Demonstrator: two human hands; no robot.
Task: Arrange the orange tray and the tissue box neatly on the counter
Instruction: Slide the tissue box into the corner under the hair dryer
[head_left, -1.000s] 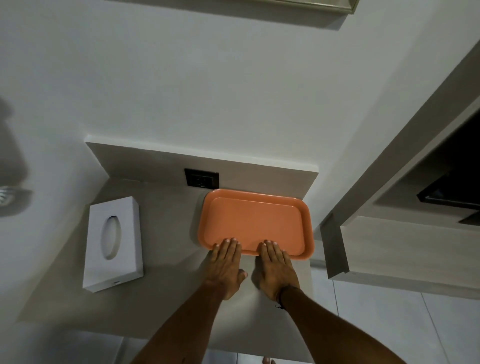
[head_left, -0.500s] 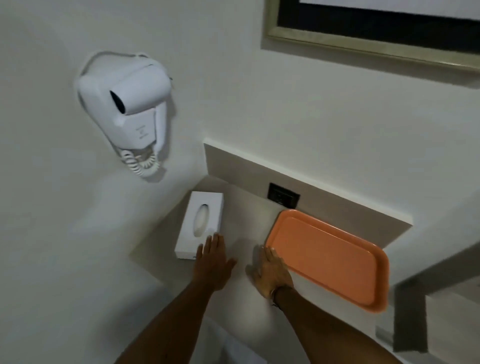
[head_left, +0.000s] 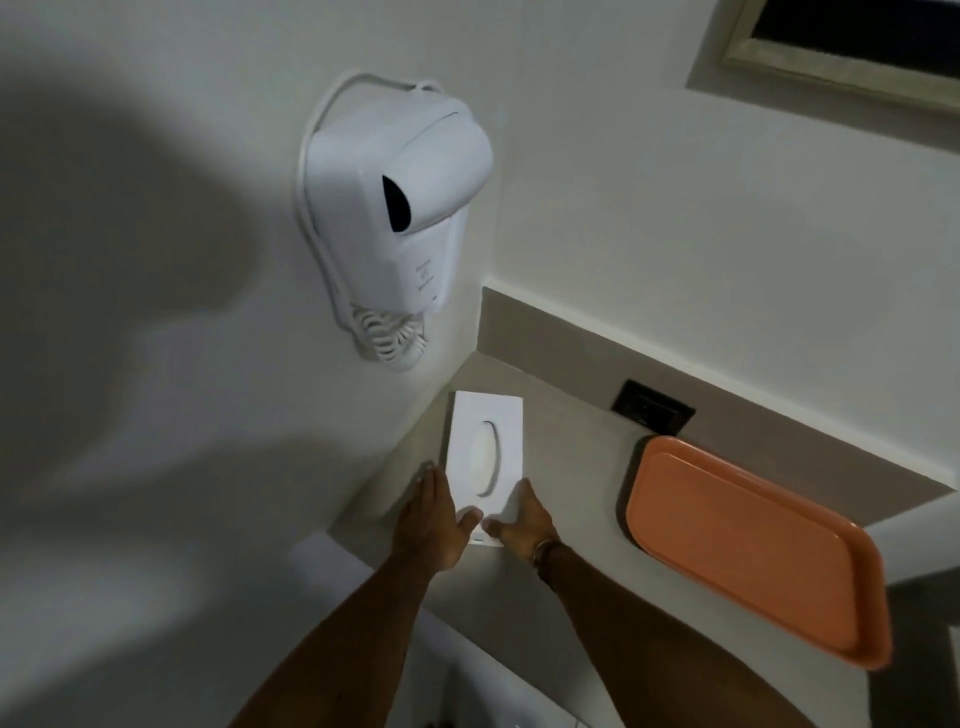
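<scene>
At the counter's (head_left: 566, 467) far-left corner, both hands have left the orange tray (head_left: 748, 551), now parked at right, and moved to the white tissue box (head_left: 485, 452). The left hand (head_left: 428, 525) and right hand (head_left: 522, 519) cup its near end, fingers together, thumbs on top, suggesting the box gets straightened next.

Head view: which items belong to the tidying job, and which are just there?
Job: tissue box, gripped by left hand and right hand; orange tray; counter.
Just there: wall-mounted hair dryer; wall socket; picture frame.
</scene>
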